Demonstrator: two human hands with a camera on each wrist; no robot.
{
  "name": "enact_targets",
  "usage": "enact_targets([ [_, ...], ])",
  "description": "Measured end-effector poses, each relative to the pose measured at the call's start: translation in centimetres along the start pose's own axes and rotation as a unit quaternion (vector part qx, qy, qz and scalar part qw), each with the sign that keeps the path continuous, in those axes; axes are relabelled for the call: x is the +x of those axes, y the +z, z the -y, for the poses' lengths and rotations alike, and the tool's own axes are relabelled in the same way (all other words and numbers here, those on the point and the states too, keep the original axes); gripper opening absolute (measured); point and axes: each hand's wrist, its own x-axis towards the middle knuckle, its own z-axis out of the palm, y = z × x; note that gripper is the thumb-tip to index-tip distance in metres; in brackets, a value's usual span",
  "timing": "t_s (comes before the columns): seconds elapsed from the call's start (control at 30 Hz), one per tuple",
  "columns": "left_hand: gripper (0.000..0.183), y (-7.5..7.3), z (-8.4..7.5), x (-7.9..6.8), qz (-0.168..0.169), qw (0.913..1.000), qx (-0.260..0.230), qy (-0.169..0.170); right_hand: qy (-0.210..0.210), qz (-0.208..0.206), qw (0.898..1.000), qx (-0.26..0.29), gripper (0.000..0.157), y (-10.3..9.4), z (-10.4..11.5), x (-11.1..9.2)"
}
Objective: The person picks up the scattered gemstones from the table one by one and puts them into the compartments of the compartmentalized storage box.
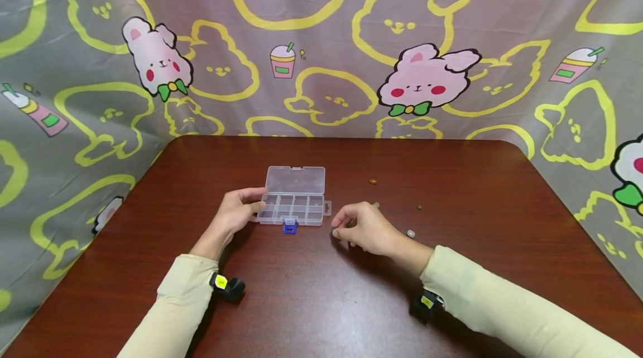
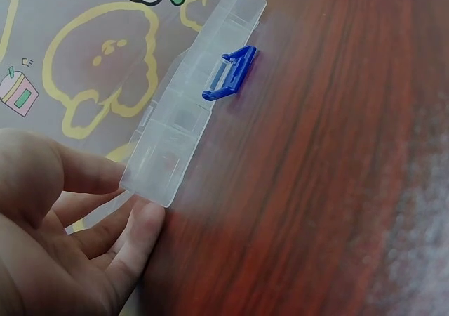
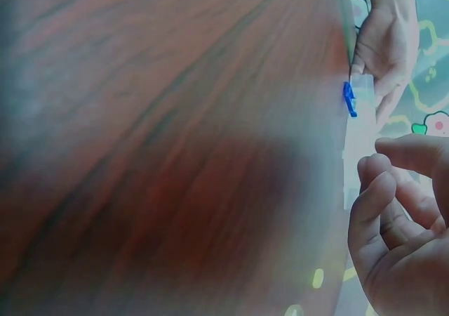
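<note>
One clear plastic box (image 1: pixel 293 203), likely light and stiff, lies open on the table (image 1: pixel 301 302); the left hand (image 1: pixel 233 214) pinches its left end, a good spot. Right hand (image 1: pixel 368 229): fingers narrow, can't tell if holding anything.

Right hand (image 3: pixel 410 260) cut off by right wrist view's edge; amber piece (image 1: pixel 373 181) too small to identify.

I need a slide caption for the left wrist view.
Left hand holding the end of a clear box with a blue latch.
</note>
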Motion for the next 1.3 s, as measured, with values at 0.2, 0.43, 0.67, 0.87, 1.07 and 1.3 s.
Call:
enact_targets([
  [0.2,0.040,0.0,0.1,0.0,-0.002,1.0000,0.000,0.001,0.008,-0.007,1.000,0.003,0.005,0.1,0.6,0.6],
  [0.43,0.040,0.1,-0.1,0.0,-0.005,1.0000,0.002,-0.005,0.006,-0.017,1.000,-0.006,0.006,0.2,0.9,1.1],
  [0.67,0.040,-0.1,-0.1,0.1,-0.002,1.0000,0.001,-0.002,-0.002,-0.021,1.000,-0.009,0.006,0.2,1.3,1.8],
  [0.87,0.040,-0.1,0.0,0.1,-0.003,1.0000,0.005,-0.008,-0.007,-0.025,1.000,-0.008,0.006,0.4,1.3,2.4],
  [1.07,0.040,-0.1,-0.1,0.0,-0.002,0.9999,0.010,-0.006,-0.006,-0.036,0.999,-0.017,0.006,0.6,1.3,3.3],
  [1.3,0.040,-0.1,-0.1,0.1,-0.005,1.0000,0.005,-0.007,-0.011,-0.039,0.999,-0.020,0.004,0.8,1.7,4.3],
])
